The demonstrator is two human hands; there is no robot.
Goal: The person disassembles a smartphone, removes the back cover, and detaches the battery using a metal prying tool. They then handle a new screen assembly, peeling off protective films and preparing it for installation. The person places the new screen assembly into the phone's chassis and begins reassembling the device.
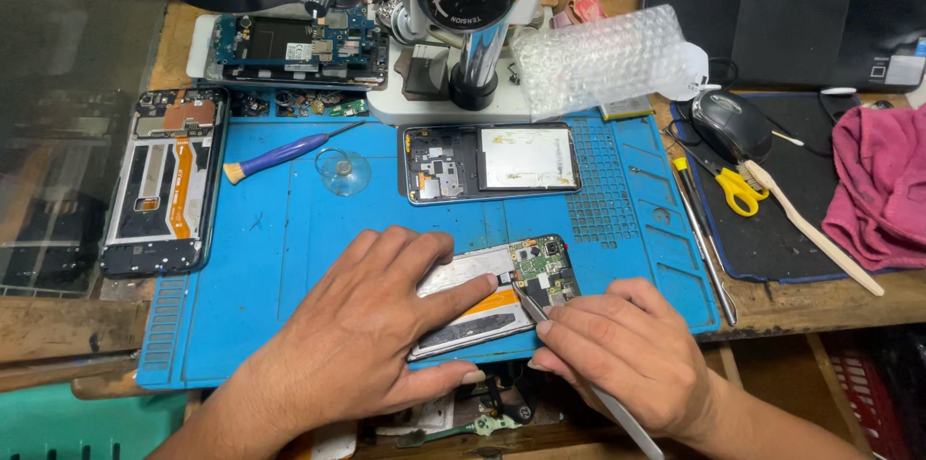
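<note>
An opened phone (526, 272) with a bare green circuit board and a silver battery lies at the front of the blue work mat (289, 219). My left hand (371, 325) rests flat over its left part, index finger stretched along the battery. My right hand (627, 349) grips a thin metal tool (531, 308) like a pen, its tip touching the phone just below the circuit board. The tool's handle runs out past my wrist toward the lower right.
A second opened phone (490, 163) lies mid-mat, another (164, 180) off the mat's left edge. A purple brush (285, 151), clear suction cup (343, 172), microscope stand (473, 26), bubble wrap (603, 55), mouse (731, 122), yellow scissors (738, 190), laptop (791, 7) and pink cloth (883, 185) surround it.
</note>
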